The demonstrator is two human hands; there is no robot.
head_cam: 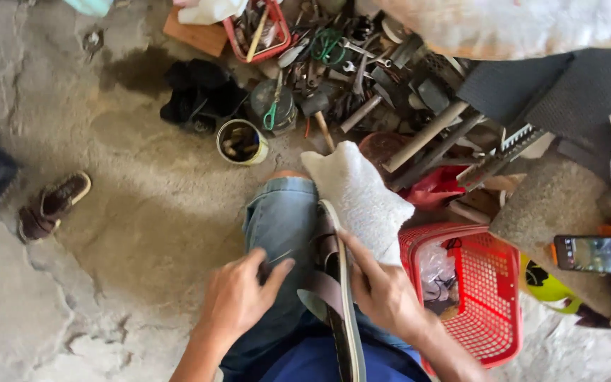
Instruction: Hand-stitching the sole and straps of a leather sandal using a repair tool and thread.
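Phone (600, 255) with lit screen, far right, on stone ledge (560, 205)

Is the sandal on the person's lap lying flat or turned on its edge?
On its edge. The sandal shows its thin sole rim to the camera, strap facing left, steadied by the right hand; left hand rests beside it.

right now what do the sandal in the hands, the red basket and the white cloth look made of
Sandal: looks like leather or a synthetic imitation, matte brown straps on a thin dark sole seen edge-on; which one is unclear.
Red basket: moulded plastic, judging by its even grid of holes and slight gloss.
White cloth: soft woven or terry fabric, with a fuzzy surface and limp folds.
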